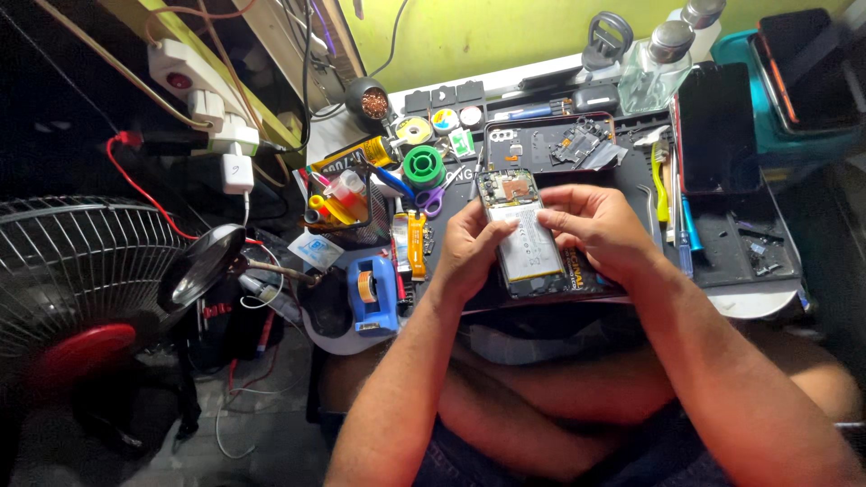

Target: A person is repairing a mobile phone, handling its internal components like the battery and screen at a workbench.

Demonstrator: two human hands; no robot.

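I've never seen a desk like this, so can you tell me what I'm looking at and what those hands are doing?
This is one picture, taken by a camera on a person's head, looking down at their own two bare hands. There is no robot here.

Both hands hold an opened phone with its back off, so you can see the white battery inside. The left hand has its grip on the left edge, and the right hand on the right edge.

The phone sits over a dark work mat. Nearby lie another phone back, a green spool, a blue tape holder, scissors and clear bottles. To the left are a fan and a magnifying glass.
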